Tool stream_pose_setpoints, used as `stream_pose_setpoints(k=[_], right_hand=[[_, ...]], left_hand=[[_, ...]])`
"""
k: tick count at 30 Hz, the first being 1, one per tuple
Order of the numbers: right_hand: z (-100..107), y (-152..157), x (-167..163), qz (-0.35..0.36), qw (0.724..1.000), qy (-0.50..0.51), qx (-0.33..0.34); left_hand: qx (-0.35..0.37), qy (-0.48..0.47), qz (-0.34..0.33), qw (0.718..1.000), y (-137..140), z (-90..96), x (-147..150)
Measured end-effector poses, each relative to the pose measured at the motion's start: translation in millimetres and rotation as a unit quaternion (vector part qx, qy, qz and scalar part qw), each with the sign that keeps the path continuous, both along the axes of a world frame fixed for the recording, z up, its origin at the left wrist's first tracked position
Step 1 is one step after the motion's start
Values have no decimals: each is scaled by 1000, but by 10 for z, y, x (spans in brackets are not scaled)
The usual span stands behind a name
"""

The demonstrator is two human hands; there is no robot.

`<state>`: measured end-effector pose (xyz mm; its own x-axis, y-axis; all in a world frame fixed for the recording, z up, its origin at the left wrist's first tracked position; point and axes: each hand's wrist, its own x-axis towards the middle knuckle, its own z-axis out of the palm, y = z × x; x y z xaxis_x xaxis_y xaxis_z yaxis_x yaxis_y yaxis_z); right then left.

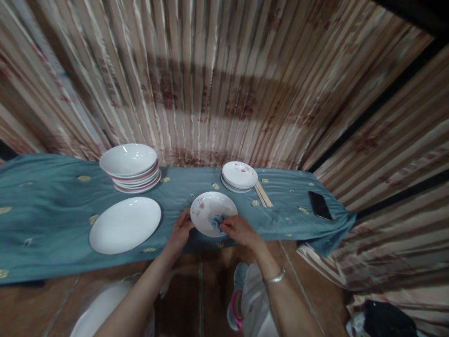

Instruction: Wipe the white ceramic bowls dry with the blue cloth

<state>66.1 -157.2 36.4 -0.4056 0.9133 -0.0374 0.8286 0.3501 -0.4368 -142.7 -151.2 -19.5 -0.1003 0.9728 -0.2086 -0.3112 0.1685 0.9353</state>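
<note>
A white plate with a floral print [206, 213] is near the front edge of the cloth-covered table. My left hand [180, 229] grips its left rim, thumb by the edge and the other fingers partly hidden. In my right hand [238, 229] a crumpled blue cloth [217, 222] is pinched and pressed against the inside of the plate, right of its middle. Just behind sits a stack of small flowered plates [240, 175]. To the left lies a large white oval plate [125, 225].
A stack of white bowls and plates [128, 161] stands at the back left. Wooden chopsticks [263, 194] lie beside the small plates, and a black phone [320, 205] rests at the right end of the teal tablecloth [287, 220]. A pleated curtain [210, 93] hangs behind.
</note>
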Motion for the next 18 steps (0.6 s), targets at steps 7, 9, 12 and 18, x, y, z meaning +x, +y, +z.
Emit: stream_pose_setpoints(k=[7,9,12,18], right_hand=[[-86,96,-14,-37,994,-85,65],[-123,134,-41,-48,992,-91,71],[-188,191,-88,-67,991,-85,81],[-335,302,-192,-76,988,-88,99]], left_hand=[[56,32,-26,998,9,0,7],[60,37,-20,997,16,-20,11],[61,38,-14,997,25,-42,21],[42,16,-17,999,11,-7,31]])
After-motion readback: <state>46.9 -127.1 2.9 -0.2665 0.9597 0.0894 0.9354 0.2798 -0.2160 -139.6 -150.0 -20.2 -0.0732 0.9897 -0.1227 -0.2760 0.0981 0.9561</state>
